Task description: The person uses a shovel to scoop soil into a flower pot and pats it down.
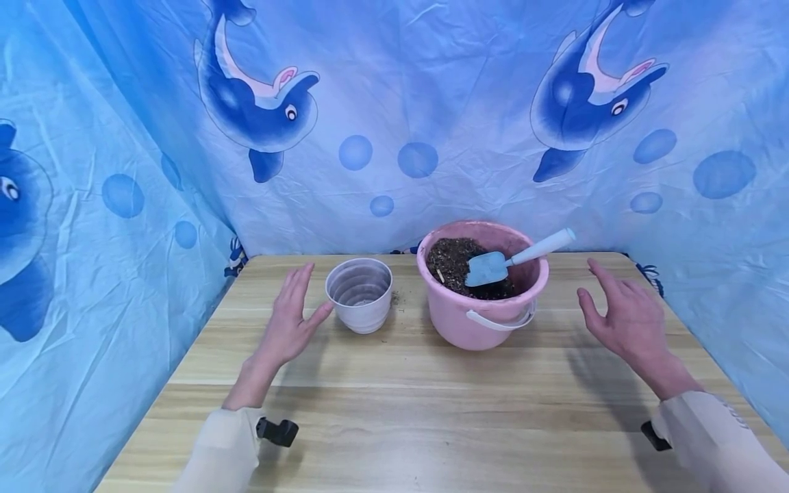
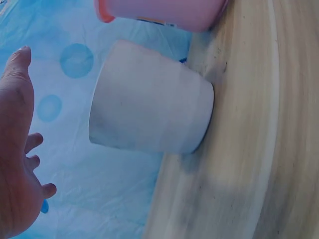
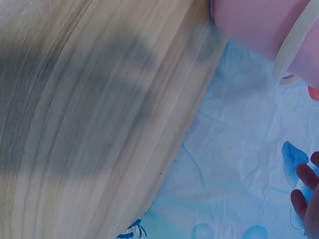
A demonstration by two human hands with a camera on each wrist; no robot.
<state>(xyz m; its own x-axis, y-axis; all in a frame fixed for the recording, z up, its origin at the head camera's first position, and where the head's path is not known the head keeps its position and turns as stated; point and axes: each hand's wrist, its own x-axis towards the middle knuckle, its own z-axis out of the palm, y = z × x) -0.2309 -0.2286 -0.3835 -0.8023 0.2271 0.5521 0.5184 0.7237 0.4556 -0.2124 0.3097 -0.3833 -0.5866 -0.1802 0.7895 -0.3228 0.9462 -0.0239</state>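
Note:
My left hand [image 1: 288, 323] hovers over the table just left of a white ribbed flowerpot [image 1: 365, 311], fingers straight and thumb spread toward its rim. The pot's inside shows only a few dark specks at the bottom. To its right stands a pink bucket [image 1: 474, 322] with dark soil [image 1: 455, 263] in it and a white handle hanging down its front. A light blue hand trowel [image 1: 493, 268] lies on the soil, its handle leaning over the bucket's right rim. My right hand [image 1: 631, 318] is held in the air right of the bucket, fingers extended, holding nothing.
The wooden table [image 1: 394, 411] carries scattered soil crumbs [image 1: 395, 298] between pot and bucket. A blue curtain [image 1: 394, 123] printed with dolphins hangs close behind the table's back edge and along both sides. Black wrist mounts [image 1: 277, 432] sit at both sleeves.

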